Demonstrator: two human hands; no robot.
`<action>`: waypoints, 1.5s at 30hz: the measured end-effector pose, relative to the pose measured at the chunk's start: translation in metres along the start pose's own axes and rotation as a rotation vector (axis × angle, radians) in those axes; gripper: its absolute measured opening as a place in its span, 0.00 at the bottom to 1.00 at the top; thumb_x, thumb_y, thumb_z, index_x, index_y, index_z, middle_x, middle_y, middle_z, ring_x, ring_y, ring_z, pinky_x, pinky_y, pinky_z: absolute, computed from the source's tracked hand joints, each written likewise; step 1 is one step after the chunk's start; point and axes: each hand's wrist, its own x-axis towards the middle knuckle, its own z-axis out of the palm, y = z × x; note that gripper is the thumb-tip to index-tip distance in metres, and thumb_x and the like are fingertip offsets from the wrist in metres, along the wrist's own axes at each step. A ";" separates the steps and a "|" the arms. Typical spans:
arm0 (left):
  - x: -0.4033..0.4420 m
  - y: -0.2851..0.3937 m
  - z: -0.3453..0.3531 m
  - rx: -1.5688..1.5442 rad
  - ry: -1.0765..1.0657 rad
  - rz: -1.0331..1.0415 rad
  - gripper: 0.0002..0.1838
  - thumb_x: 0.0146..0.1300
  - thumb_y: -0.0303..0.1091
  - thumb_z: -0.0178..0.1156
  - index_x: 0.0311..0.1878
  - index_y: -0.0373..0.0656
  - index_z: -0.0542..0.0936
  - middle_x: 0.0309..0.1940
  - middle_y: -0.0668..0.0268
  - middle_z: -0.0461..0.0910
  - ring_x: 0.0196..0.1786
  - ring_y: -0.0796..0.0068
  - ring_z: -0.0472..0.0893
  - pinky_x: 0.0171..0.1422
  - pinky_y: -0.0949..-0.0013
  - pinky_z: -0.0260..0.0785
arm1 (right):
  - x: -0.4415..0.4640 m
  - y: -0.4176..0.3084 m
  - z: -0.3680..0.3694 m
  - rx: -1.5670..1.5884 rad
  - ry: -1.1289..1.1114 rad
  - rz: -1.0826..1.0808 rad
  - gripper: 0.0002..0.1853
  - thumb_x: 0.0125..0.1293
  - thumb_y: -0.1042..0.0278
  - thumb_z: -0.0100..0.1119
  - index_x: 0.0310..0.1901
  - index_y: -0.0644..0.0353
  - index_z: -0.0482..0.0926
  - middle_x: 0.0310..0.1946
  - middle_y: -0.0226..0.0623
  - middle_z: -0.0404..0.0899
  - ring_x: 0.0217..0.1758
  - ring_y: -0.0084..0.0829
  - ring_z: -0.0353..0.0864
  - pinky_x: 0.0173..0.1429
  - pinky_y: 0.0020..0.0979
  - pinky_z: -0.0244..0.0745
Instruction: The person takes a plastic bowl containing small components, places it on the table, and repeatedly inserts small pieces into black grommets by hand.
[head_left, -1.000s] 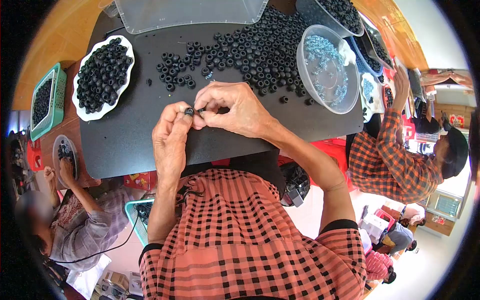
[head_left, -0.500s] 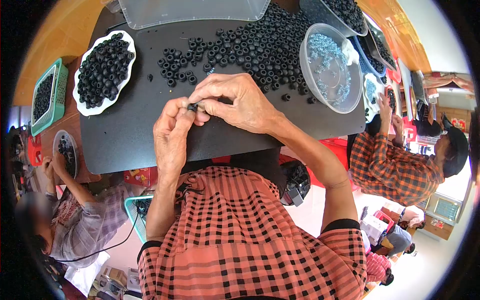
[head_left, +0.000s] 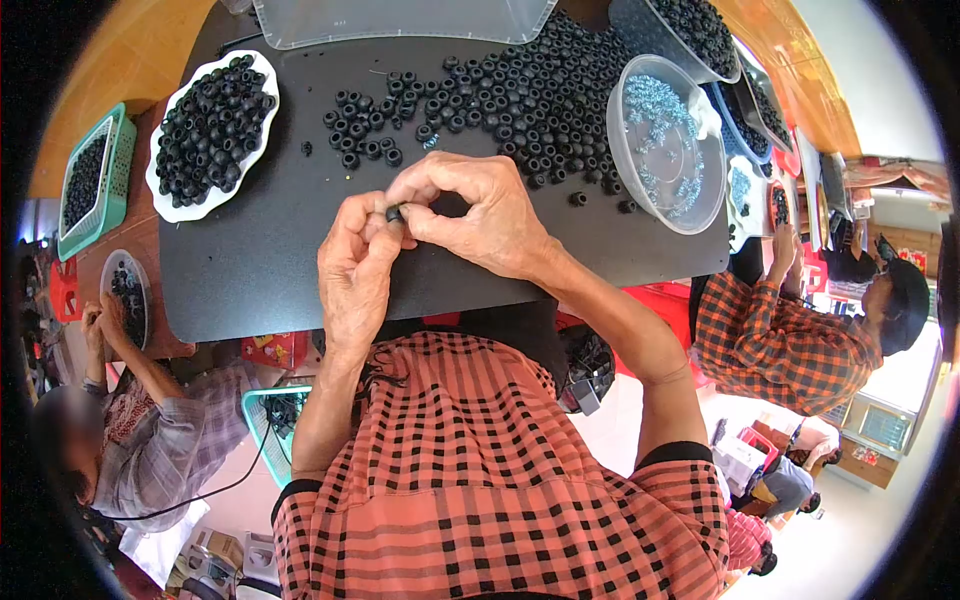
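My left hand (head_left: 355, 265) and my right hand (head_left: 480, 215) meet above the near part of the black table (head_left: 250, 270). A small round black plastic part (head_left: 395, 213) is pinched between the fingertips of both. What else the fingertips may hold is hidden. Just beyond my right knuckles lies a small pale blue coil spring (head_left: 430, 142). Many loose, round, hollow black parts (head_left: 510, 100) spread over the far side of the table. To the left, a white scalloped plate (head_left: 178, 212) is heaped with similar black parts.
A clear round tub (head_left: 655, 208) holds blue springs. At the far edge stands a clear plastic bin (head_left: 400, 38); another bin of black parts (head_left: 690, 35) is at the far right. One co-worker (head_left: 165, 430) sits left, another (head_left: 790, 335) right. A green basket (head_left: 120, 185) is far left.
Both hands stay together around the black part; in the picture they sit slightly further right. The whole view has shifted a little. The left co-worker's hands have moved slightly.
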 end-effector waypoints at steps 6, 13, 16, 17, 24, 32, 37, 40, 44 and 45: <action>0.002 0.002 -0.001 -0.042 -0.020 -0.020 0.07 0.69 0.24 0.52 0.47 0.34 0.76 0.33 0.72 0.75 0.37 0.83 0.74 0.48 0.77 0.69 | -0.006 0.009 0.007 0.148 0.071 0.153 0.11 0.58 0.79 0.62 0.44 0.65 0.83 0.37 0.35 0.81 0.36 0.20 0.80 0.41 0.23 0.76; 0.005 0.003 0.002 -0.268 0.009 -0.088 0.07 0.70 0.26 0.53 0.46 0.34 0.77 0.36 0.70 0.78 0.40 0.83 0.76 0.51 0.77 0.69 | -0.004 0.008 0.007 -0.173 0.117 -0.191 0.11 0.59 0.80 0.62 0.44 0.65 0.83 0.38 0.36 0.81 0.36 0.23 0.81 0.40 0.24 0.77; 0.005 -0.004 -0.002 -0.305 -0.035 -0.058 0.07 0.69 0.26 0.54 0.46 0.35 0.78 0.37 0.70 0.79 0.41 0.84 0.76 0.52 0.77 0.70 | -0.006 0.013 0.011 -0.138 0.137 -0.172 0.10 0.58 0.81 0.62 0.43 0.65 0.83 0.38 0.37 0.81 0.35 0.23 0.81 0.39 0.24 0.77; 0.005 -0.006 -0.003 -0.305 -0.035 -0.058 0.07 0.69 0.26 0.54 0.46 0.35 0.78 0.37 0.70 0.79 0.41 0.84 0.76 0.52 0.77 0.70 | -0.007 0.016 0.012 -0.048 0.154 -0.116 0.10 0.58 0.81 0.63 0.42 0.65 0.83 0.38 0.37 0.81 0.35 0.23 0.81 0.39 0.24 0.77; 0.004 -0.007 -0.002 -0.206 -0.003 -0.051 0.07 0.68 0.25 0.55 0.46 0.36 0.78 0.38 0.70 0.79 0.42 0.84 0.77 0.51 0.78 0.70 | -0.012 0.016 0.016 0.056 0.200 -0.054 0.09 0.58 0.81 0.62 0.42 0.65 0.83 0.38 0.38 0.81 0.35 0.22 0.81 0.40 0.25 0.77; 0.010 -0.002 -0.006 -0.387 -0.116 -0.138 0.09 0.68 0.25 0.52 0.47 0.35 0.78 0.40 0.61 0.82 0.45 0.76 0.79 0.57 0.72 0.69 | -0.011 0.014 0.009 -0.268 0.208 -0.320 0.20 0.45 0.80 0.69 0.44 0.64 0.81 0.39 0.40 0.80 0.38 0.33 0.79 0.42 0.30 0.77; 0.015 -0.001 -0.006 -0.444 -0.188 -0.232 0.09 0.67 0.25 0.52 0.46 0.32 0.77 0.40 0.56 0.82 0.46 0.71 0.80 0.59 0.67 0.69 | -0.010 0.025 0.010 -0.305 0.251 -0.406 0.21 0.42 0.81 0.70 0.43 0.64 0.80 0.38 0.39 0.80 0.35 0.33 0.77 0.39 0.30 0.74; 0.015 0.001 -0.005 -0.462 -0.174 -0.236 0.09 0.66 0.25 0.52 0.46 0.32 0.76 0.41 0.56 0.81 0.46 0.71 0.80 0.59 0.67 0.69 | -0.007 0.027 0.012 -0.301 0.272 -0.445 0.21 0.41 0.82 0.71 0.42 0.64 0.79 0.37 0.39 0.79 0.33 0.33 0.75 0.37 0.30 0.72; 0.018 0.005 -0.006 -0.452 -0.216 -0.252 0.08 0.65 0.25 0.52 0.45 0.32 0.76 0.40 0.57 0.81 0.47 0.71 0.80 0.59 0.67 0.69 | -0.006 0.027 0.011 -0.281 0.270 -0.474 0.21 0.39 0.82 0.71 0.40 0.64 0.79 0.35 0.38 0.78 0.31 0.32 0.74 0.35 0.30 0.70; 0.018 0.006 -0.006 -0.456 -0.210 -0.274 0.08 0.65 0.25 0.52 0.45 0.32 0.76 0.39 0.59 0.80 0.46 0.72 0.79 0.58 0.68 0.69 | -0.007 0.027 0.011 -0.279 0.272 -0.473 0.21 0.39 0.82 0.71 0.40 0.64 0.79 0.35 0.38 0.78 0.31 0.32 0.74 0.35 0.30 0.70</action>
